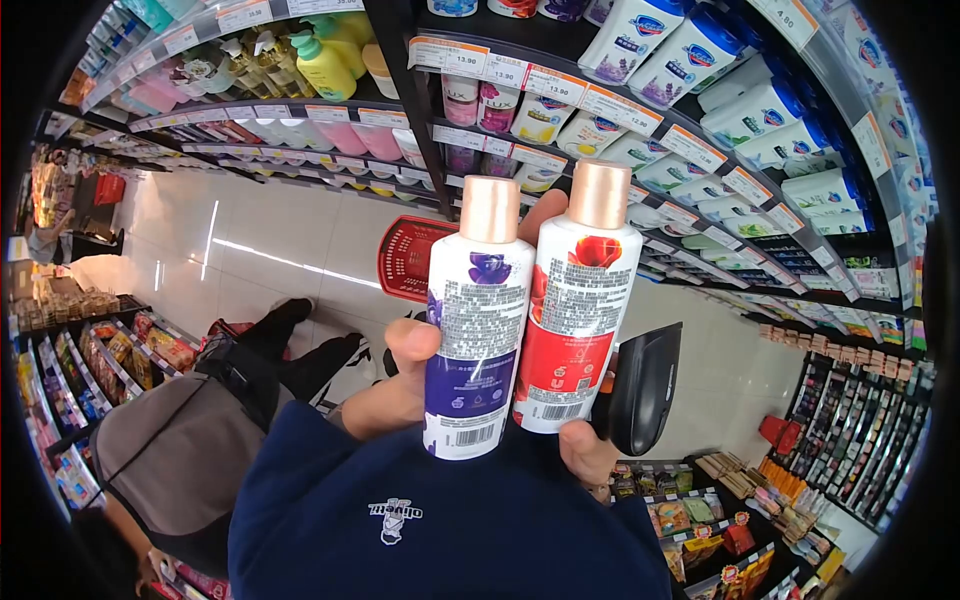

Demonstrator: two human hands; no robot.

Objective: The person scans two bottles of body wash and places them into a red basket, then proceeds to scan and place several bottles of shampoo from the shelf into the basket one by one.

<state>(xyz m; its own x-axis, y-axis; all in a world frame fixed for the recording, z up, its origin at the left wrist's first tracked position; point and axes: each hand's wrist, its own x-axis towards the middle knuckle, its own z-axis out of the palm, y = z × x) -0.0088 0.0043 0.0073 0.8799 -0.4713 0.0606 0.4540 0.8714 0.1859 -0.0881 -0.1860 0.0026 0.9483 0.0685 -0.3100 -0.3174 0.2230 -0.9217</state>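
Observation:
My left hand grips a white body wash bottle with a purple lower label and a rose-gold cap. Its thumb presses the bottle's left side. Close beside it, my right hand holds a similar bottle with a red label, thumb near the base. Both bottles are upright, their printed backs and barcodes facing me. A fingertip shows behind them, between the caps. A black handheld scanner is just right of the red-labelled bottle, near my right hand; how it is held is hidden.
Shelves of lotion and body wash bottles with price tags rise ahead. A red shopping basket is on the tiled floor. At left, a person in a grey top stands close by. More goods racks are at right.

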